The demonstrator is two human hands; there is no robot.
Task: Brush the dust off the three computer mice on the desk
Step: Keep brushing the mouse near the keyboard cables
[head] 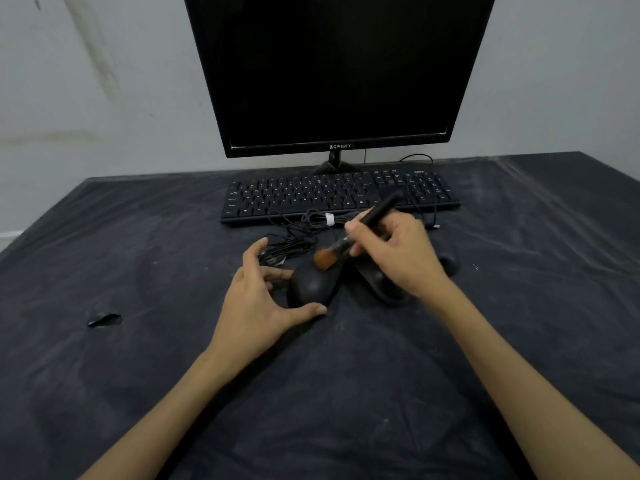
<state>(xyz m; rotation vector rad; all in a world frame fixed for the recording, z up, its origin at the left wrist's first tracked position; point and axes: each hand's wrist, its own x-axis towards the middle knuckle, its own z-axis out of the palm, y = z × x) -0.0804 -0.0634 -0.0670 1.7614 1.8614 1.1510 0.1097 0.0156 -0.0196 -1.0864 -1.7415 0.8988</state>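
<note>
Three black mice lie in a row on the dark desk cover. The left mouse [311, 285] is braced by my left hand [259, 299], thumb at its near end and fingers at its left side. My right hand [398, 254] holds a black-handled brush [374, 216]; its orange bristles [325, 258] touch the front of the left mouse. The middle mouse [377, 284] is partly hidden under my right hand. Only a part of the right mouse [448, 263] shows past my right wrist.
A black keyboard [339, 195] and a dark monitor [339, 71] stand behind the mice. Tangled black cables [298, 233] with a white tie lie between keyboard and mice. The dusty cover [173, 341] has a small tear [104, 320] at the left.
</note>
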